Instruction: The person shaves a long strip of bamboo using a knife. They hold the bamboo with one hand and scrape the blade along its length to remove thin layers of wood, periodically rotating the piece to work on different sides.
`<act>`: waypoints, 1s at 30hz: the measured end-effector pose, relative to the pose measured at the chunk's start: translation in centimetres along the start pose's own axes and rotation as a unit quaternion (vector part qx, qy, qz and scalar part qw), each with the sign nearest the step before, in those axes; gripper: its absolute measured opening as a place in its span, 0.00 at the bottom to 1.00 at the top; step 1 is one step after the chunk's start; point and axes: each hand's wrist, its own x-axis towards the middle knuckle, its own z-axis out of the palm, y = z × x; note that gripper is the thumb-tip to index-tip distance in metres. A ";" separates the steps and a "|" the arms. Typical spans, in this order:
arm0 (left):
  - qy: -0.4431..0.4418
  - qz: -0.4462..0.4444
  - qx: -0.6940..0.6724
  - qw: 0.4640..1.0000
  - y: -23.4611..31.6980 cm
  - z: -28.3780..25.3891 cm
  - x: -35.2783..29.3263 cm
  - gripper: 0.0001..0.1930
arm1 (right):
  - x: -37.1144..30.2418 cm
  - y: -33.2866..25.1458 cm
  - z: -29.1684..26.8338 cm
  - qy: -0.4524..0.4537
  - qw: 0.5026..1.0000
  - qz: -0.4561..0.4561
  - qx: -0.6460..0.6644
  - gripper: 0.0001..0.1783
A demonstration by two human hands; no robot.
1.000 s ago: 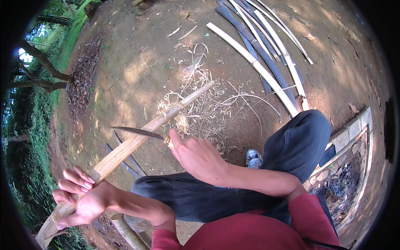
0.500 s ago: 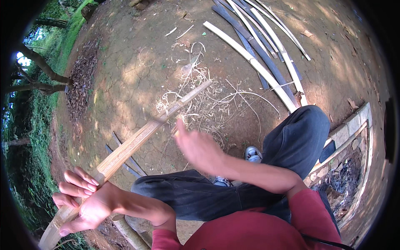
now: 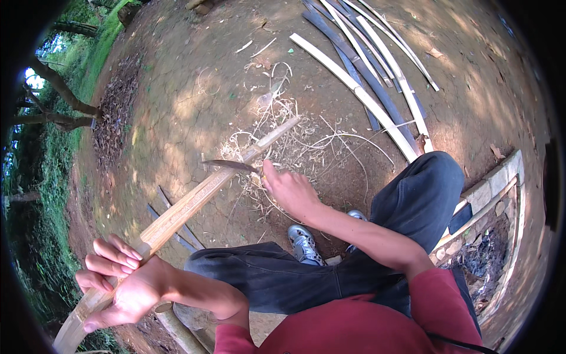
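My left hand grips the near end of a long split bamboo strip that slants up and right to the dirt. My right hand is closed around the handle of a dark knife. The blade lies across the strip at about its middle, pointing left. Pale shavings are scattered on the ground around the strip's far end. My legs in dark trousers and a grey shoe are below the hands.
Several long bamboo slats, pale and dark, lie on the dirt at the upper right. A few dark slivers lie under the strip. A brick-edged ash pit is at the right. Trees and grass border the left.
My right hand has pushed the knife along the strip, away from me and to the right. The left hand keeps its hold on the near end.
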 end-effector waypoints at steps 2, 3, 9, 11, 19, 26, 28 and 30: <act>0.030 0.005 0.018 0.999 -0.6 -0.4 0.9 0.33 | 1.7 0.8 -0.5 0.008 0.999 0.007 -0.035 0.09; 0.041 0.002 0.021 0.999 -1.1 -0.6 1.1 0.33 | 1.4 0.3 -0.7 0.039 0.998 -0.023 -0.050 0.07; -0.013 0.005 -0.061 0.998 -1.4 -2.1 1.2 0.33 | -1.6 -4.6 -1.7 0.035 0.996 -0.054 -0.055 0.06; -0.034 -0.004 -0.099 0.994 -0.8 -1.6 0.9 0.33 | -0.3 -2.5 -0.3 0.015 0.998 -0.013 -0.058 0.07; -0.015 0.002 -0.046 0.999 -0.9 -1.8 1.1 0.33 | -0.3 -4.9 -3.8 -0.090 0.992 0.048 0.069 0.12; -0.036 -0.013 -0.071 0.997 -0.4 -0.8 0.7 0.34 | 1.8 3.1 1.0 0.037 0.998 0.023 -0.047 0.11; 0.011 -0.012 -0.032 0.999 -0.9 -1.2 1.2 0.34 | 1.4 0.5 0.0 0.014 0.999 0.038 -0.030 0.10; -0.035 -0.013 -0.040 0.999 -0.2 -1.5 0.9 0.34 | 0.6 -1.7 -2.2 -0.039 0.996 0.067 0.036 0.10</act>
